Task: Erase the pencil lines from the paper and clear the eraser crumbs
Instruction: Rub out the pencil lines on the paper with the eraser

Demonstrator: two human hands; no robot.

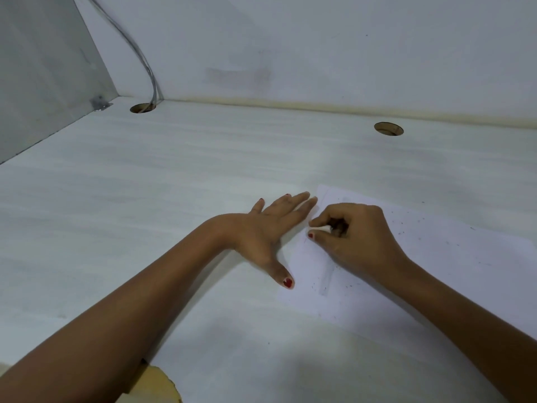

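right hand (357, 237) on the paper (436, 271), left hand (261, 228) flat beside it.
right fingers curled, clamped on the white eraser (319, 229), which appears to touch the paper near its left edge. left fingers straight, slightly apart, on the tabletop (145, 199). dark crumbs (406, 228) scattered across the paper.

- Left hand (261, 231) flat along the paper's (436, 257) left edge, blocking that side.
- Bare desk (145, 213) left of and beyond it: open passage.
- Back wall (319, 53) and side panel (37, 68) close far and left; cable (136, 50) drops into corner hole (142, 108).
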